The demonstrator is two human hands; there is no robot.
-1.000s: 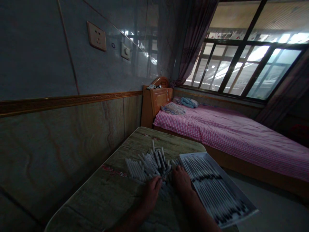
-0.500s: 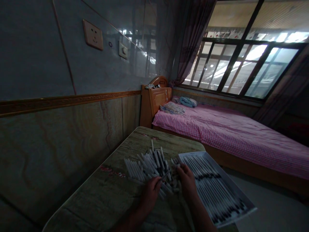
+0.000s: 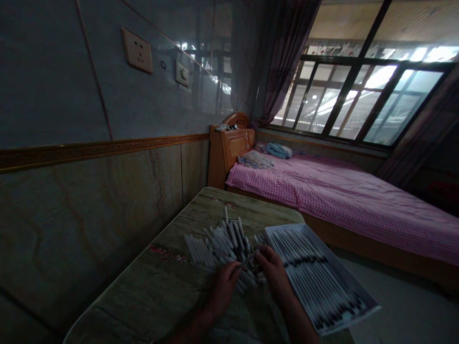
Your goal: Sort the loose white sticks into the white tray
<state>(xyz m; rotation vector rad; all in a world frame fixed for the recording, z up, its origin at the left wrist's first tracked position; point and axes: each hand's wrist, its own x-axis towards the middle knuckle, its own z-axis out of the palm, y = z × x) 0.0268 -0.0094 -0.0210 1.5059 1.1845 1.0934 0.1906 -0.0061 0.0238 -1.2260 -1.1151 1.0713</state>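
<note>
My left hand (image 3: 225, 281) is closed, pinching a slim pen (image 3: 246, 261) that points up and to the right. My right hand (image 3: 271, 264) has its thumb and fingers pressed together at the pen's far end. Whatever small piece sits in those fingertips is too dark to make out. Just beyond both hands lies a loose pile of white pens (image 3: 220, 239), some with dark ends. To the right, a shallow white tray (image 3: 353, 281) holds two rows of similar pens with black ends, beside my right forearm.
The stone-patterned table (image 3: 143, 291) carries the pens, and the tray reaches over its right edge. A wall (image 3: 143, 191) runs along the left. Behind stands a bed (image 3: 322, 191) with a pink checked cover and wooden headboard (image 3: 233, 143), below a window (image 3: 358, 95).
My right hand has moved slightly left, from beside the tray's edge to the far end of the pen. My left hand stays nearly in place with the pen.
</note>
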